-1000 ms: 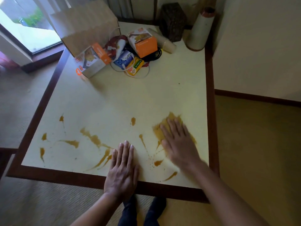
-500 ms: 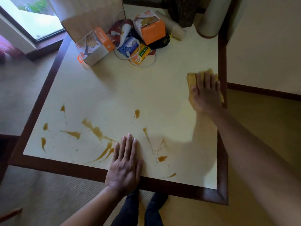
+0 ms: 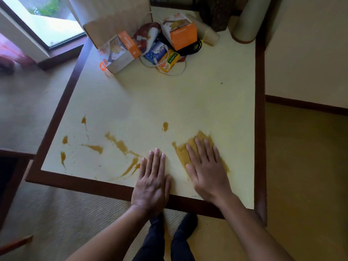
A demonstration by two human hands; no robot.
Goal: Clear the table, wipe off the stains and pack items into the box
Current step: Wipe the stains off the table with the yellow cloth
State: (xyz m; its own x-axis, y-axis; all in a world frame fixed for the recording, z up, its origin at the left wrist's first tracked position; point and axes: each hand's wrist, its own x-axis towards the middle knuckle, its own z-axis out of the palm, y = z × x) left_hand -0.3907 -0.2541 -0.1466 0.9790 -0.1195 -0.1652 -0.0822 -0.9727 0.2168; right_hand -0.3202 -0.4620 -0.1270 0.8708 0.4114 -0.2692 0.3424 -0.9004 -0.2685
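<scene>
Head view: right hand [image 3: 205, 172] flat, fingers spread, pressing yellow cloth [image 3: 185, 154] at 5 o'clock on tabletop [image 3: 169, 102]; left hand [image 3: 152, 183] flat, empty. "PALMOLIVE" pack [image 3: 169, 61] at 12, by cardboard box [image 3: 113, 17].

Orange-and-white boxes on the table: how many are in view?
2. One orange-and-white box lies at the far left beside the brown cardboard box; the other sits right of it, atop the pile. More may be hidden.

both hands, left hand [image 3: 152, 182] and right hand [image 3: 206, 171], lie flat, fingers extended.
</scene>
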